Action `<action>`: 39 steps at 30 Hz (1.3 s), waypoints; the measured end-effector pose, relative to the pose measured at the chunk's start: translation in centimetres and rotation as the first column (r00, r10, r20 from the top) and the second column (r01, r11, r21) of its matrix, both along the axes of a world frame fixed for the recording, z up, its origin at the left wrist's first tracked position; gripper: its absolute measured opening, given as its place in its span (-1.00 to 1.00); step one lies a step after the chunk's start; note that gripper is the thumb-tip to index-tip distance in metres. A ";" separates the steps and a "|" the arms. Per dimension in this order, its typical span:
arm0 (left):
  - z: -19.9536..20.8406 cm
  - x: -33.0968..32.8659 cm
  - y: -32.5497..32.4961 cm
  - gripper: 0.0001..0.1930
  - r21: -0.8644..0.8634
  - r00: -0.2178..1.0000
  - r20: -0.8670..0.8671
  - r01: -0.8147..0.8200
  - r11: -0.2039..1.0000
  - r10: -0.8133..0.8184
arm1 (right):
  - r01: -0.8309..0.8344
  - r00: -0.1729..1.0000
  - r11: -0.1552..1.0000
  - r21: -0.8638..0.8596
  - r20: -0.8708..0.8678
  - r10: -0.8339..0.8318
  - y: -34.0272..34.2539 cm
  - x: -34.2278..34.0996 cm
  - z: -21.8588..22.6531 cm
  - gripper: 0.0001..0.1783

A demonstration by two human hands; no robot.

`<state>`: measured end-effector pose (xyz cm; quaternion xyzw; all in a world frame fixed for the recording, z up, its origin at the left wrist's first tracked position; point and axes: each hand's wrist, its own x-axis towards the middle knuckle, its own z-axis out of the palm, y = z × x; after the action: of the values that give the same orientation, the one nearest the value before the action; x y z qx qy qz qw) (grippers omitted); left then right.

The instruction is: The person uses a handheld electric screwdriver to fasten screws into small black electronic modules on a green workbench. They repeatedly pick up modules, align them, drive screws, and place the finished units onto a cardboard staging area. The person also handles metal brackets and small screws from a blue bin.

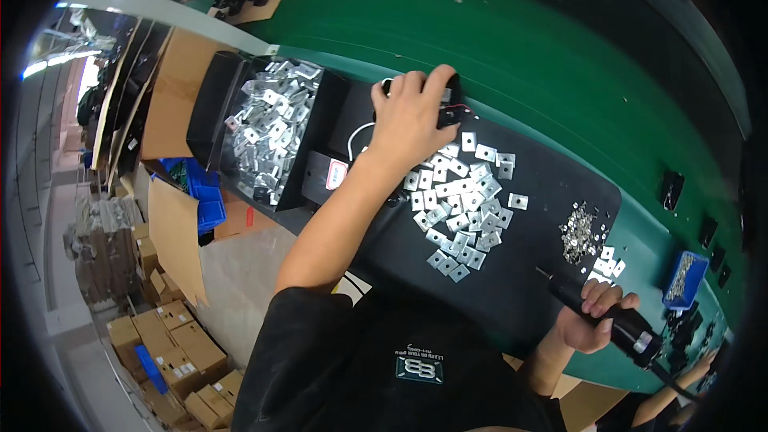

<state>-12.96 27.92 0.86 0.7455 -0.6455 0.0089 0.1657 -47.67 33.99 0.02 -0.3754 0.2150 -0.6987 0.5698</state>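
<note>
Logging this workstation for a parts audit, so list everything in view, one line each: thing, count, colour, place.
black mat: one, black, on the green belt
green belt: one, green, curving past the mat's far side
square metal plates: many, silver, spread mid-mat
black bin: one, black, full of silver plates, left end of mat
screws: a small heap, silver, right part of mat
blue tray: one, blue, holding small metal parts, on the belt at right
small black part: one, black with a red wire, far edge of mat
cardboard boxes: many, brown, on the floor lower left
power screwdriver: one, black, lower right
left hand: one, on the small black part
right hand: one, gripping the power screwdriver
</note>
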 end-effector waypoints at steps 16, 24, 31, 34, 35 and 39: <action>-0.4 4.0 -1.3 -0.19 -0.027 0.964 0.116 0.244 0.969 -0.239 | -0.020 0.996 0.991 -0.135 -0.088 0.008 -0.3 -0.2 -1.3 -0.55; -0.5 5.3 -1.1 -0.20 -0.046 0.961 0.049 0.275 0.960 -0.272 | -0.044 0.983 0.990 -0.136 -0.182 0.019 0.2 0.5 -0.8 -0.52; 2.4 6.9 -0.8 -0.27 -0.109 0.962 0.035 0.274 0.956 -0.272 | 0.016 0.988 0.991 -0.131 -0.150 -0.035 -0.3 0.7 -0.4 -0.54; 0.9 7.3 -0.6 -0.27 -0.050 0.972 0.021 0.236 0.970 -0.235 | 0.033 0.987 0.996 -0.085 -0.153 -0.046 -0.5 1.6 0.8 -0.55; 0.2 7.0 -0.4 -0.26 -0.052 0.974 -0.004 0.225 0.973 -0.225 | 0.052 0.983 0.997 -0.066 -0.172 -0.062 -0.5 2.1 1.1 -0.56; -0.1 6.4 -0.9 -0.21 0.064 0.995 -0.051 0.088 0.994 -0.085 | 0.086 0.979 0.993 -0.079 -0.177 -0.099 -0.6 1.4 0.6 -0.51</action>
<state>-6.59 27.06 0.79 0.7219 -0.6729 -0.0375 0.1567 -46.26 33.37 0.63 -0.4467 0.2583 -0.6948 0.5010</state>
